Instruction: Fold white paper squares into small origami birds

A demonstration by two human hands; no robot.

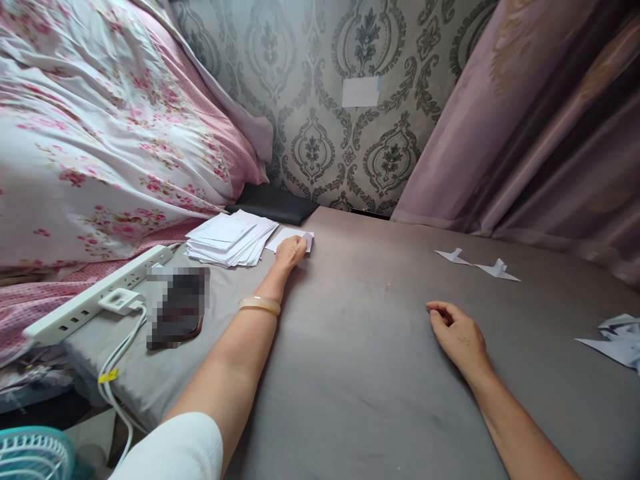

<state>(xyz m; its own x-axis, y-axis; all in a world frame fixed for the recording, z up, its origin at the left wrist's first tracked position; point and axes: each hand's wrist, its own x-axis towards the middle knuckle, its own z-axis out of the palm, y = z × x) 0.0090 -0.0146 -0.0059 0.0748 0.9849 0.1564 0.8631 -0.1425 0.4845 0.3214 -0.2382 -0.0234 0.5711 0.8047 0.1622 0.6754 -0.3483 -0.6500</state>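
My left hand (291,251), with a pale bangle on the wrist, is closed on a small white sheet of paper (281,236) at the far side of the grey-covered surface. Just left of it lies an uneven stack of white paper sheets (227,237). My right hand (461,335) rests over the surface at the right, its fingers loosely curled toward the thumb, and no object shows in it. Beyond that hand lie two folded white paper pieces (454,257) with pointed ends. More folded paper (617,343) is at the right edge.
At the left are a white power strip (125,283) with a plugged-in charger (120,301) and cables, and a blurred dark object (179,308). A black flat item (277,202) lies behind the stack. A teal fan (35,453) stands lower left; curtains (465,133) hang at the right.
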